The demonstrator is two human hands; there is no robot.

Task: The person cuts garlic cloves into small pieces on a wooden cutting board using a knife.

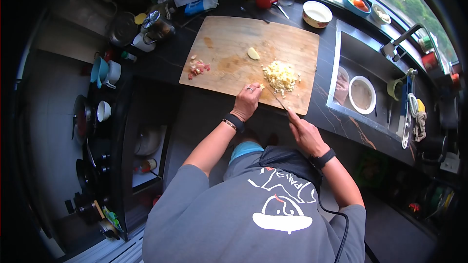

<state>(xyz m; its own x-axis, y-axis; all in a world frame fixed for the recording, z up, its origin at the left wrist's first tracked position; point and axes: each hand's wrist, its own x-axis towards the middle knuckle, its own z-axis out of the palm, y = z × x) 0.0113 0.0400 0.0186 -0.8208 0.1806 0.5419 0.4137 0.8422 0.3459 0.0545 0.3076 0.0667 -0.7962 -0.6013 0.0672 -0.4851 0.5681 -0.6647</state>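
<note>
Head view, mid-frame: our right hand [307, 135] is wrapped around a slim metal knife [278, 100]; our left hand [247, 101] pinches a small pale-yellow piece [262, 86] beside its blade. Just beyond, right of centre, lies a finely chopped pale-yellow heap [281, 77] on a tan rectangular wooden board [243, 31]. If our left fingertips stray under the edge, they could get nicked.

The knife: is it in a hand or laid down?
In a hand: the right hand grips the knife, which extends over the cutting board beside the chopped pale pile.
</note>
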